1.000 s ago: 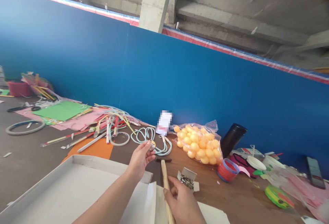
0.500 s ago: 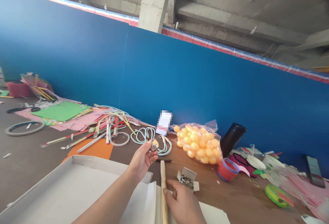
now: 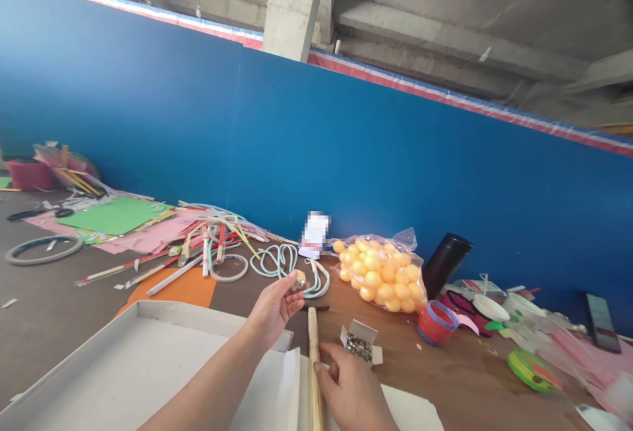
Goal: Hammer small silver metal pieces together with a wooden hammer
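Observation:
In my left hand (image 3: 277, 309), raised above the table, a small shiny roundish thing (image 3: 299, 280), silvery with a yellowish top, is pinched between thumb and fingers; its exact kind is unclear. My right hand (image 3: 353, 388) has its thumb and curled fingers against a pale wooden stick (image 3: 314, 358), which lies pointing away from me over white paper (image 3: 281, 381). Just beyond the right knuckles stands an open small box (image 3: 364, 332) of little metal pieces (image 3: 358, 348). A dark thin strip (image 3: 320, 308) lies by the stick's far end.
A white tray-like box lid (image 3: 138, 325) takes up the front left. Behind are coiled pale-blue cord (image 3: 281, 259), a bag of orange balls (image 3: 380, 276), a black cylinder (image 3: 448, 263) and red-blue tape rolls (image 3: 436, 322). Coloured paper (image 3: 116, 215) lies left; a phone (image 3: 602, 322) right. A blue partition (image 3: 316, 134) closes the back.
The view has shifted very slightly. Both hands keep nearly the same place and grip, with the small shiny thing turned a little in my left fingers.

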Demonstrator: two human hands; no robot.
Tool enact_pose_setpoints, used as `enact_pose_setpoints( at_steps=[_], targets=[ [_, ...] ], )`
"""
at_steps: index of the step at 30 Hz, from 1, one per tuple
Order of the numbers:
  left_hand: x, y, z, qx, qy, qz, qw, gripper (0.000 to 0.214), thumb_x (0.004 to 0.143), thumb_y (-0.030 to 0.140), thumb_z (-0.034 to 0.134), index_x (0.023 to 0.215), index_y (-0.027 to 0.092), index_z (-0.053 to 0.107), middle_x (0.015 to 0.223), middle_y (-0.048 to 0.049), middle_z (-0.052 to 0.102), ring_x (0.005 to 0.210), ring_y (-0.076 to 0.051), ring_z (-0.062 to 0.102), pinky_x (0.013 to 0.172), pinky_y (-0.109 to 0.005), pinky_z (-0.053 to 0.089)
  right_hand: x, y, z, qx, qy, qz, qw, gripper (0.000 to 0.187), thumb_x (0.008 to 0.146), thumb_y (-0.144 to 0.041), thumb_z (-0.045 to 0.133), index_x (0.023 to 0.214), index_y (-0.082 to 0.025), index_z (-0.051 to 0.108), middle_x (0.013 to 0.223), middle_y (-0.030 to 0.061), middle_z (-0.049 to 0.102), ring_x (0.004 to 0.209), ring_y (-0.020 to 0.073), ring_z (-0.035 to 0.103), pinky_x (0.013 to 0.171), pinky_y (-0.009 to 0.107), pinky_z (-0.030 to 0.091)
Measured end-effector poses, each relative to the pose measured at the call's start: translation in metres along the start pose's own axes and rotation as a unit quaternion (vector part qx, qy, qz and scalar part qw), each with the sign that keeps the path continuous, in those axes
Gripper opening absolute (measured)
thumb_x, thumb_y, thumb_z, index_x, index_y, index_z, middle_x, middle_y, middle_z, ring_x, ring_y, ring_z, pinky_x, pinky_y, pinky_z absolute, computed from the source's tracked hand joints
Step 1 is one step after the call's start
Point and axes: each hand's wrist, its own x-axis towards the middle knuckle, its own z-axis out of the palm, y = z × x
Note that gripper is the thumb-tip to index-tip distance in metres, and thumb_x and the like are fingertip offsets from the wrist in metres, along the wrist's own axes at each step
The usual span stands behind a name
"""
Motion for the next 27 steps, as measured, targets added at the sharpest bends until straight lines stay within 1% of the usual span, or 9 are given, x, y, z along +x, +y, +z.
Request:
enact_pose_setpoints(
  at_steps=[6, 12, 17, 19, 22, 23, 24, 27],
  targets=[
    [-0.003, 0.002, 0.003, -0.052, -0.01, -0.035, 0.998, 0.024, 0.079, 0.03, 0.06, 0.089, 0.008, 0.061, 0.079, -0.0095, 0.066, 0.057, -0.007, 0.061, 0.057, -0.017, 0.055, 0.001, 0.001, 0.0, -0.002, 0.001, -0.017, 1.0, 0.027, 0.082, -0.033, 0.047, 0.103, -0.026, 0.063, 0.068, -0.0003, 0.069, 0.065, 0.0174, 0.063, 0.056, 0.022, 0.035],
    [-0.005, 0.002, 0.004, -0.071, -0.02, -0.037, 0.997, 0.035, 0.081, 0.038, 0.056, 0.098, 0.008, 0.061, 0.073, -0.0079, 0.065, 0.056, -0.007, 0.061, 0.057, -0.017, 0.055, 0.0, 0.001, 0.0, -0.003, 0.004, -0.018, 1.0, 0.026, 0.082, -0.032, 0.047, 0.103, -0.028, 0.063, 0.069, -0.0011, 0.07, 0.065, 0.0169, 0.063, 0.056, 0.022, 0.035],
    [-0.004, 0.003, 0.004, -0.057, -0.01, -0.032, 0.998, 0.028, 0.08, 0.032, 0.058, 0.095, 0.008, 0.061, 0.073, -0.0079, 0.065, 0.055, -0.007, 0.061, 0.056, -0.016, 0.055, -0.001, 0.001, 0.0, 0.001, 0.013, -0.017, 1.0, 0.026, 0.081, -0.032, 0.049, 0.102, -0.03, 0.064, 0.068, -0.0023, 0.07, 0.066, 0.0171, 0.063, 0.058, 0.023, 0.036],
    [-0.003, 0.003, 0.003, -0.058, -0.011, -0.025, 0.998, 0.026, 0.08, 0.03, 0.059, 0.093, 0.008, 0.061, 0.073, -0.0075, 0.065, 0.056, -0.007, 0.061, 0.057, -0.016, 0.055, 0.001, 0.005, -0.004, 0.015, 0.038, -0.006, 0.999, 0.027, 0.081, -0.032, 0.049, 0.102, -0.029, 0.065, 0.069, -0.0013, 0.07, 0.067, 0.0176, 0.063, 0.058, 0.023, 0.038],
    [-0.003, 0.004, 0.002, -0.059, -0.008, -0.016, 0.998, 0.023, 0.08, 0.028, 0.059, 0.092, 0.009, 0.061, 0.073, -0.0066, 0.065, 0.058, -0.008, 0.062, 0.058, -0.016, 0.055, 0.006, 0.018, -0.018, 0.071, 0.108, 0.031, 0.991, 0.031, 0.084, -0.036, 0.045, 0.104, -0.024, 0.065, 0.073, 0.0016, 0.071, 0.069, 0.0179, 0.064, 0.061, 0.023, 0.042],
    [-0.003, 0.004, 0.002, -0.056, -0.005, -0.018, 0.998, 0.022, 0.081, 0.027, 0.058, 0.092, 0.008, 0.061, 0.073, -0.0069, 0.065, 0.058, -0.008, 0.062, 0.058, -0.016, 0.055, 0.008, 0.023, -0.025, 0.088, 0.14, 0.048, 0.985, 0.031, 0.084, -0.036, 0.043, 0.1, -0.022, 0.066, 0.074, 0.002, 0.071, 0.068, 0.0173, 0.065, 0.061, 0.023, 0.043],
    [-0.003, 0.004, 0.002, -0.053, -0.004, -0.018, 0.998, 0.022, 0.081, 0.027, 0.057, 0.093, 0.009, 0.061, 0.073, -0.0069, 0.065, 0.058, -0.008, 0.062, 0.059, -0.016, 0.055, 0.01, 0.029, -0.032, 0.089, 0.157, 0.061, 0.982, 0.031, 0.085, -0.036, 0.04, 0.096, -0.021, 0.066, 0.076, 0.0027, 0.071, 0.068, 0.0171, 0.064, 0.061, 0.023, 0.043],
    [-0.003, 0.005, 0.002, -0.046, 0.0, -0.03, 0.998, 0.022, 0.081, 0.026, 0.057, 0.095, 0.009, 0.061, 0.073, -0.0073, 0.065, 0.057, -0.008, 0.062, 0.057, -0.017, 0.055, 0.013, 0.045, -0.048, 0.068, 0.189, 0.096, 0.975, 0.03, 0.085, -0.036, 0.039, 0.083, -0.021, 0.065, 0.077, 0.0036, 0.07, 0.071, 0.0184, 0.063, 0.062, 0.025, 0.042]
  ],
)
